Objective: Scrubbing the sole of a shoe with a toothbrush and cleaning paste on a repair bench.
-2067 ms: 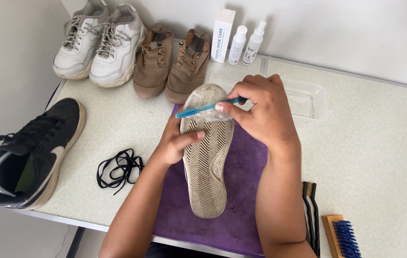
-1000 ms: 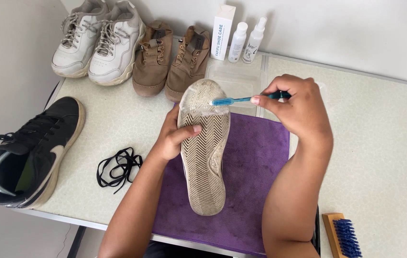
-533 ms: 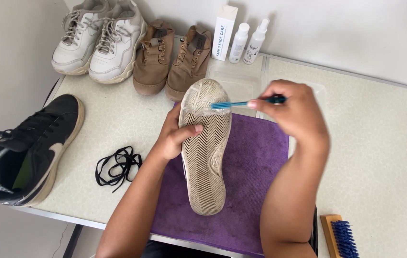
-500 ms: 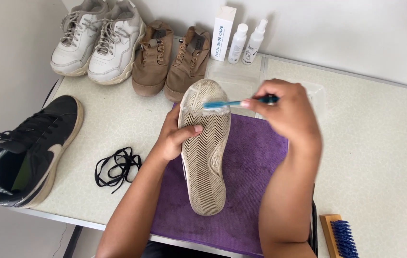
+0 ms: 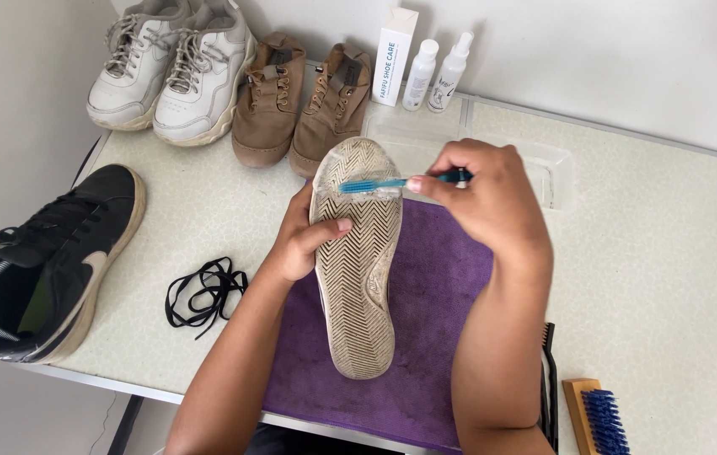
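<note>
I saw the shoe [image 5: 357, 261] sole-up (herringbone tread, grimy) on the purple cloth, the blue toothbrush [image 5: 375, 184] lying across its toe.

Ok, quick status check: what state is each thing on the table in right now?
Upturned shoe: sole up on the purple cloth, dirty tread.
Left hand: gripping the shoe's side.
Right hand: holding the blue toothbrush, bristles on the toe end.
Black sneaker: upright, laces out.
Black laces: loose, in a heap.
White sneakers: laced, upright.
Brown shoes: upright, side by side.
Two bottles: standing, capped.
</note>
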